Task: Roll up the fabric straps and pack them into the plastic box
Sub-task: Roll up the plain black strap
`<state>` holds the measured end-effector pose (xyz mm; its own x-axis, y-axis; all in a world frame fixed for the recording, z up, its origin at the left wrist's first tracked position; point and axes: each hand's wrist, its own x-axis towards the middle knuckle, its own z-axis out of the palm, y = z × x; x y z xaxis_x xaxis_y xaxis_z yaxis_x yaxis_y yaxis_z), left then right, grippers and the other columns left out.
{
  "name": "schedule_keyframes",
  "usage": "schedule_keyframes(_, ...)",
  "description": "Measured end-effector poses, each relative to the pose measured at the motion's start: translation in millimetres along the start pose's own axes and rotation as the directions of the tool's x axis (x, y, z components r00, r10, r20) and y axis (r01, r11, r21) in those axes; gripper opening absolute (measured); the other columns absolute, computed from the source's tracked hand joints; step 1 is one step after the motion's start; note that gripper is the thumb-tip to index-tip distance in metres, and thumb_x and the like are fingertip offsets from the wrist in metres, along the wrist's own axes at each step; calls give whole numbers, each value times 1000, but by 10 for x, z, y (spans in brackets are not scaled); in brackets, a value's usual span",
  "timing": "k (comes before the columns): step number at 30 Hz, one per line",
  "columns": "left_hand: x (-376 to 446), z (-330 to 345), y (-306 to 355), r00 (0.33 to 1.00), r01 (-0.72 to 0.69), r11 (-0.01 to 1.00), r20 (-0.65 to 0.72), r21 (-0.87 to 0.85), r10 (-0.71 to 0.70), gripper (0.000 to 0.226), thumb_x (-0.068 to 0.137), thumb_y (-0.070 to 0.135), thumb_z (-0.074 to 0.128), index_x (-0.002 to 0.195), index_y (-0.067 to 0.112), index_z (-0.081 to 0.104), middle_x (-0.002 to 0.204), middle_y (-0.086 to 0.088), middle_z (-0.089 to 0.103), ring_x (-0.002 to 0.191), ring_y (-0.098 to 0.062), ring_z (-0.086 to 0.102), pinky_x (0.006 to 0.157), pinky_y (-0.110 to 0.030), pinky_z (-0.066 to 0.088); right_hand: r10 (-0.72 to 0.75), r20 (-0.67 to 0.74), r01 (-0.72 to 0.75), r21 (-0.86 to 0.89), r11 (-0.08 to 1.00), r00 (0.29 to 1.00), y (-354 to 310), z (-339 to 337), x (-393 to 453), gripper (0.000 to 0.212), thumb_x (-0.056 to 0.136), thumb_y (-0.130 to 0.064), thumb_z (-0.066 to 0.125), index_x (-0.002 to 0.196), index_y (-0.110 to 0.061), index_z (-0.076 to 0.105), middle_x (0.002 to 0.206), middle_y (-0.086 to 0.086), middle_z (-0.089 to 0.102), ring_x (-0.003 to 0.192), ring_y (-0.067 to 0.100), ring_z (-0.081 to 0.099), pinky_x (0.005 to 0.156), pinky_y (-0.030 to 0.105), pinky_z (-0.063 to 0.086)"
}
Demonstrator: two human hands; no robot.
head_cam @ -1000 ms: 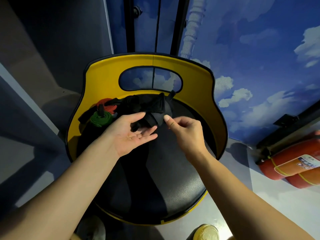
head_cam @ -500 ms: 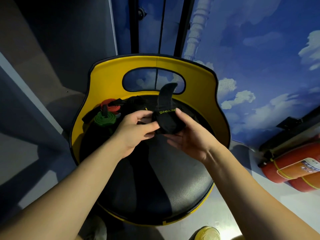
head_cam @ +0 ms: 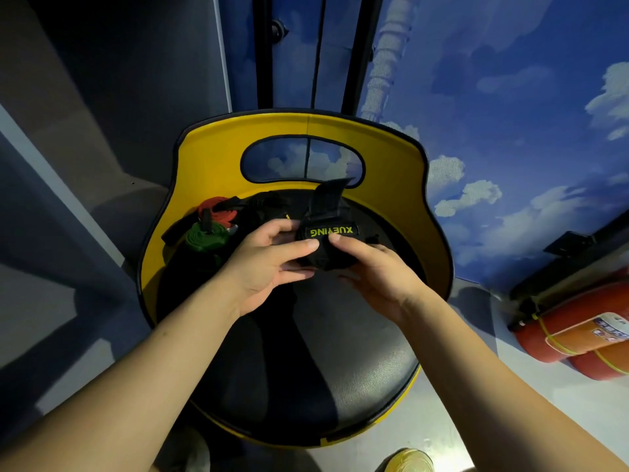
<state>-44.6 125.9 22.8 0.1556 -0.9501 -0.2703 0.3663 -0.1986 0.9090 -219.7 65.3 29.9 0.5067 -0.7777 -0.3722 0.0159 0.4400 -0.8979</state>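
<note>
Nearest us, seat (head_cam: 306,369): black, yellow-rimmed. Above it, left hand (head_cam: 269,264) and right hand (head_cam: 377,270), both gripping the strap (head_cam: 326,247), a black roll with its tail standing up behind. We judge the roll half wound: we should keep the thumbs tight on it and feed the tail flat. Farther left, green roll (head_cam: 204,236) and red roll (head_cam: 218,209). Box: not in view.

Left hand (head_cam: 269,264), right hand (head_cam: 377,277): bare, no gloves, rings or watch. Forearms bare to frame edge; no sleeves visible.
</note>
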Motion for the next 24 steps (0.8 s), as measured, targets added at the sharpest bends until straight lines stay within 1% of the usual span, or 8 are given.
schedule_keyframes(2, 31, -18, -11, 1000, 9, 1000, -21, -7, -9, 50, 79, 8, 74, 127, 8, 60, 116, -8, 71, 102, -32, 73, 93, -56, 56, -97, -83, 91, -71, 993, 992, -51, 2, 1, 33, 84, -29, 76, 116, -22, 70, 112, -5, 75, 100, 5, 71, 88, 27, 47)
schedule_keyframes(4, 52, -34, -39, 999, 28, 1000, -28, 6, -28, 40, 86, 2, 71, 124, 9, 61, 121, -12, 69, 106, -35, 71, 92, -55, 57, -256, -165, 228, -172, 958, 952, -72, -52, 38, 43, 86, -24, 78, 127, -22, 65, 120, -2, 71, 105, 6, 69, 87, 24, 53)
schedule_keyframes(7, 68, -55, -109, 998, 57, 996, -22, 70, -55, 35, 86, 1, 72, 118, 12, 64, 123, -15, 66, 103, -33, 71, 86, -50, 60, -464, -134, 389, -371, 843, 876, -101, -135, 77, 40, 91, -19, 74, 130, -22, 64, 117, 0, 70, 107, 9, 69, 88, 24, 57)
schedule_keyframes(13, 98, -55, -195, 997, 79, 989, -27, 128, -76, 37, 85, -2, 74, 115, 16, 63, 114, -9, 69, 97, -28, 73, 83, -47, 61, -701, -70, 487, -670, 561, 710, -68, -191, 151, 4, 92, -25, 74, 96, -25, 76, 89, -3, 72, 81, 10, 68, 74, 29, 54)
schedule_keyframes(16, 104, -68, -195, 995, 96, 985, -33, 141, -92, 39, 86, -1, 75, 116, 19, 61, 114, -7, 70, 99, -27, 73, 85, -49, 60, -733, -10, 502, -722, 476, 680, -60, -220, 179, 12, 90, -26, 76, 94, -15, 79, 89, -2, 68, 79, 8, 65, 71, 23, 52)
schedule_keyframes(18, 111, -84, -188, 994, 107, 983, -28, 149, -104, 39, 86, 0, 74, 118, 20, 63, 117, -7, 70, 101, -27, 73, 86, -48, 60, -706, -52, 495, -677, 545, 706, -68, -204, 179, 13, 90, -23, 76, 98, -14, 80, 90, 3, 67, 80, 7, 64, 73, 22, 50)
schedule_keyframes(21, 126, -97, -180, 995, 102, 983, -29, 152, -98, 38, 86, 0, 74, 119, 20, 66, 120, -8, 70, 101, -27, 73, 85, -48, 60, -586, -100, 483, -466, 742, 804, -97, -156, 142, 17, 94, -16, 71, 108, -12, 78, 93, 4, 75, 85, 13, 70, 80, 32, 57)
schedule_keyframes(24, 140, -104, -179, 995, 81, 985, -63, 154, -72, 40, 86, 1, 75, 121, 18, 66, 123, -10, 68, 102, -28, 73, 86, -46, 60, -494, -97, 427, -376, 822, 864, -135, -106, 86, 15, 96, -15, 69, 107, -14, 78, 72, 3, 70, 65, 12, 60, 67, 28, 53)
